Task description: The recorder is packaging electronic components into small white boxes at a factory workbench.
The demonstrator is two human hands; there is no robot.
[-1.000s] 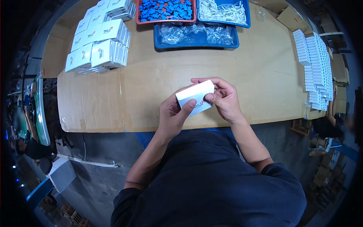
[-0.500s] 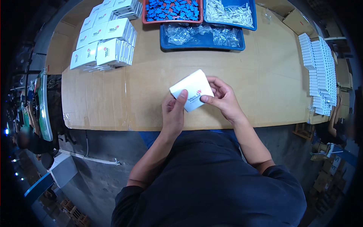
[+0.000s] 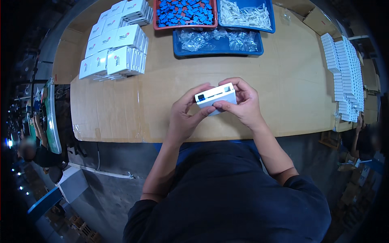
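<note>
Between both hands I hold a flat white plastic case (image 3: pixel 219 101) above the near part of the table. It is tilted so that one narrow side faces up, showing a dark opening with a bit of blue at its left end and a small square opening at its right. My left hand (image 3: pixel 187 113) grips the left end, thumb on the near face. My right hand (image 3: pixel 244 103) closes round the right end, its thumb also pressed on the near face. The fingers behind the case are partly hidden.
Stacks of similar white cases (image 3: pixel 115 44) stand at the far left. Beyond my hands are a red tray (image 3: pixel 186 27) of blue pieces, a blue tray (image 3: pixel 272 24) of slim white pieces, and another blue tray (image 3: pixel 219 53) with clear plastic bags. White stacks (image 3: pixel 346 77) line the right edge.
The white case has been turned from its printed broad face to a narrow side with openings. My left hand has shifted its grip to the case's left end.
</note>
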